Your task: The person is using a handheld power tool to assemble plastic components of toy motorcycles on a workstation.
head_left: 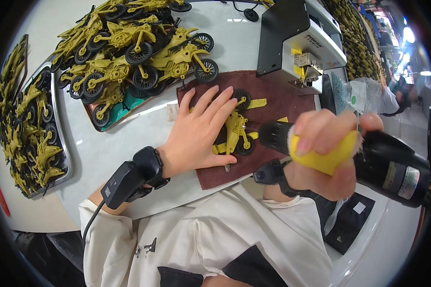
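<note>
My left hand (198,126) lies spread over a yellow toy motorcycle (235,128) with black wheels, pressing it against a maroon cloth (273,107). Part of the toy is hidden under the palm and fingers. To its right, my right hand (316,128) is wrapped around a black electric screwdriver (390,165), with a yellow pad (324,158) around its grip. The tool lies almost level, its tip pointing left at the toy's body. Whether the tip touches a screw is too small to tell. Yellow strips (257,103) are on the cloth beside the toy.
A large heap of yellow toy motorcycles (139,38) rises at the back left, partly on a green tray (122,112). More fill a metal-rimmed tray (68,155) at far left. A black-and-white boxy machine (297,43) stands behind the cloth; clear plastic bags (366,98) lie right of it.
</note>
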